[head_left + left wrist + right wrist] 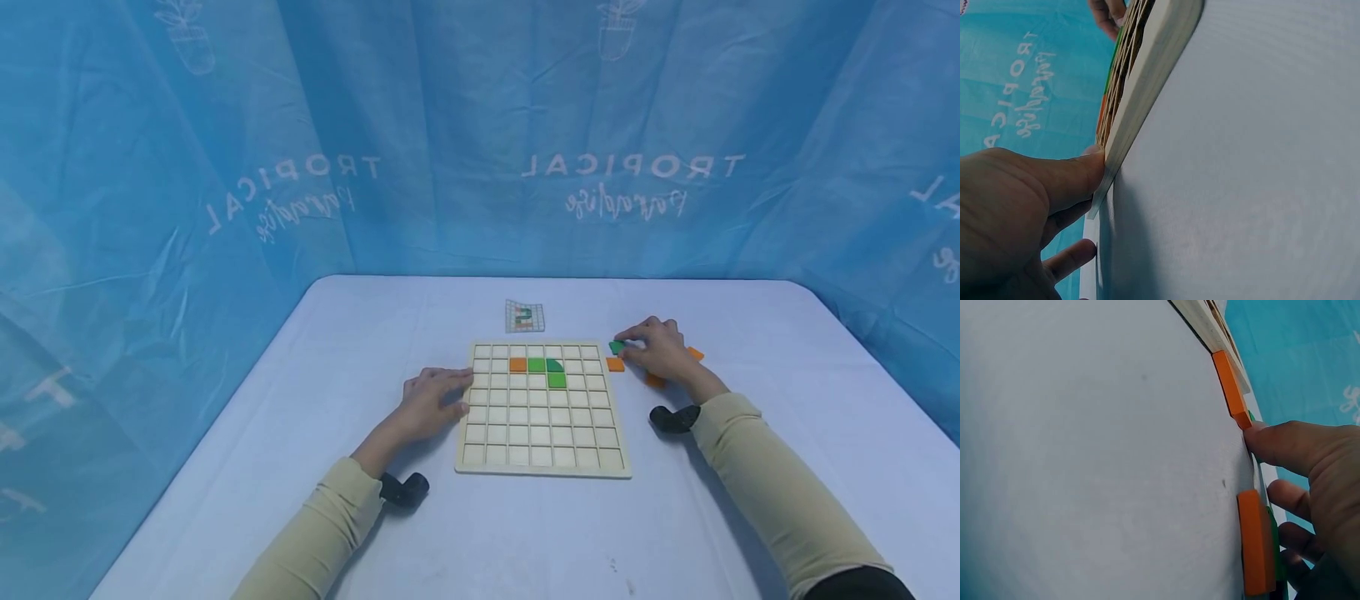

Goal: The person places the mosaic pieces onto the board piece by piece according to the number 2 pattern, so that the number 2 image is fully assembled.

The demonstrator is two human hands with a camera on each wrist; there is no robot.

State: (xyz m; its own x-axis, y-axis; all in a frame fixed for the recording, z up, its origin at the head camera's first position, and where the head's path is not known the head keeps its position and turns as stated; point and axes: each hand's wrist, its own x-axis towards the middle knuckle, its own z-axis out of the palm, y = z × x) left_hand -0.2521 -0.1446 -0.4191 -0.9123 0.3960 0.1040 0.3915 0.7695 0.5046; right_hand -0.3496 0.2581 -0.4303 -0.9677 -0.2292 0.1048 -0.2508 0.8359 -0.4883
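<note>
A cream gridded board (517,473) lies on the table, with an orange square tile (518,365), two green square tiles (536,365) and a darker green tile with one rounded corner (554,366) in its cells. My left hand (427,406) rests against the board's left edge, thumb and fingertips touching it. In the left wrist view the thumb (1075,178) lies along that edge. Off the board's upper right corner, my right hand (658,350) pinches a green tile (617,346). Near its fingertips lies an orange tile (615,365), also seen in the right wrist view (1230,387).
More orange tiles (656,381) lie under and beside the right hand, one (696,353) to its right. A small card (524,317) printed with a coloured grid pattern lies behind the board. Blue curtains (480,225) hang around the white table (525,542).
</note>
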